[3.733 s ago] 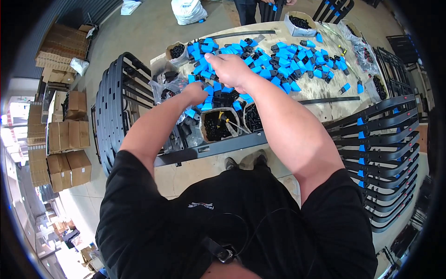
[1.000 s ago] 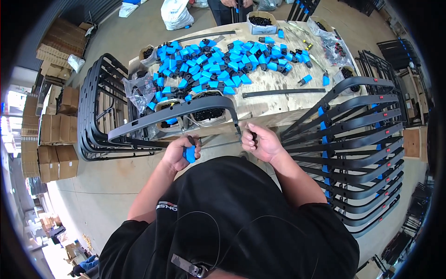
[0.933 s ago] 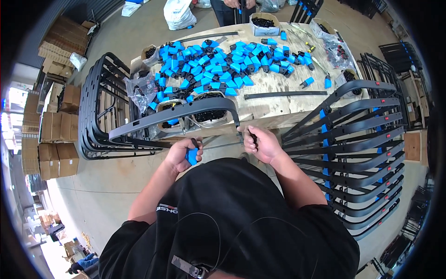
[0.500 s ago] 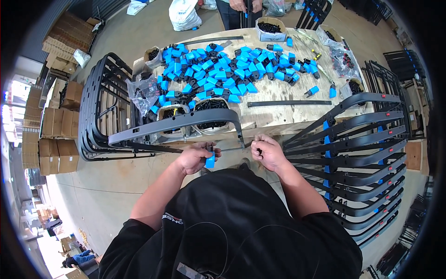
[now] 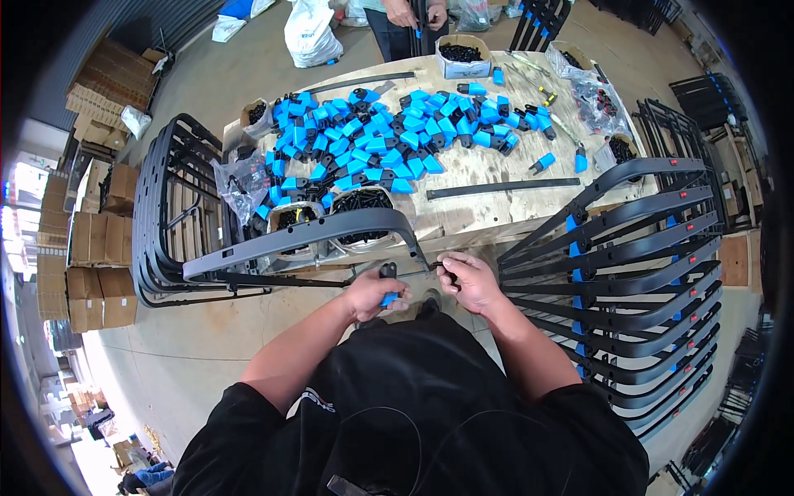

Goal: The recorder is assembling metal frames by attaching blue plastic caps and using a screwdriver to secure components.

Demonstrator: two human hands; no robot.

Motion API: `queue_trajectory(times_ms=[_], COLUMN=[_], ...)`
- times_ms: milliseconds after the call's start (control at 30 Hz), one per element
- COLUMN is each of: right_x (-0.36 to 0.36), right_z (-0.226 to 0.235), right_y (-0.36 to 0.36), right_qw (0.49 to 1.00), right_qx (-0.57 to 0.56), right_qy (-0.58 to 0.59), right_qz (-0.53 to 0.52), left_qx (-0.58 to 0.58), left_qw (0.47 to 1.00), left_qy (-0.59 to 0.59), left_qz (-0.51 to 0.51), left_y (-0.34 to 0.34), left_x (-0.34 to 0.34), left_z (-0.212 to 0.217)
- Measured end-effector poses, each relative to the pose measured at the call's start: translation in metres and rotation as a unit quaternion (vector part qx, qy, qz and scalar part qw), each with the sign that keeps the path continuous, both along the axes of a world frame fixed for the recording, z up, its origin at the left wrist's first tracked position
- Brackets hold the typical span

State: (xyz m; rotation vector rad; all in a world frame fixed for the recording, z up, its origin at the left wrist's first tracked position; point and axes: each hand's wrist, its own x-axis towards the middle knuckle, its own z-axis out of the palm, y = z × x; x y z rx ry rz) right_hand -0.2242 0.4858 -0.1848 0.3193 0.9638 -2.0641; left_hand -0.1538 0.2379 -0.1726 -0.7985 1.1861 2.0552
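Note:
My left hand [image 5: 374, 295] is closed around a blue-and-black plastic cap [image 5: 389, 271], its black end sticking up past the fingers. Just right of it, my right hand [image 5: 470, 283] pinches a small dark part at the lower end of a black curved metal frame [image 5: 310, 231]. The fingers cover most of that part, so its kind is hidden. The frame reaches left from my hands along the table's front edge. A heap of similar blue-and-black caps [image 5: 364, 137] lies on the wooden table [image 5: 463, 217] beyond it.
More black curved frames [image 5: 637, 248] stand stacked at my right, others [image 5: 178, 178] at my left. Boxes of small black parts [image 5: 463, 56] sit around the table edge. A flat black bar [image 5: 504, 189] lies near the front. Across the table stands another person [image 5: 403, 33].
My left hand has moved right, toward the frame's end, and turned the cap so its black end points up. My right hand stays at the frame's end. The whole view has shifted slightly.

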Motion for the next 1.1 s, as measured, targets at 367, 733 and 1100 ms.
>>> queue_trajectory(times_ms=[367, 733, 1100], right_x=[-0.01, -0.022, -0.032], right_z=[-0.011, -0.025, -0.019], right_y=[-0.014, -0.019, -0.027], right_qw=[1.0, 1.0, 0.998], right_qx=[0.029, 0.018, 0.024], right_qy=[-0.005, 0.023, 0.045], right_qz=[0.002, 0.003, 0.031], left_qx=[-0.021, 0.076, 0.033], left_qw=[0.994, 0.993, 0.994], left_qy=[0.09, 0.082, 0.102], left_qz=[-0.056, -0.023, 0.021], left_y=[0.026, 0.031, 0.03], left_x=[-0.02, -0.031, -0.035], left_z=[-0.033, -0.016, -0.015])
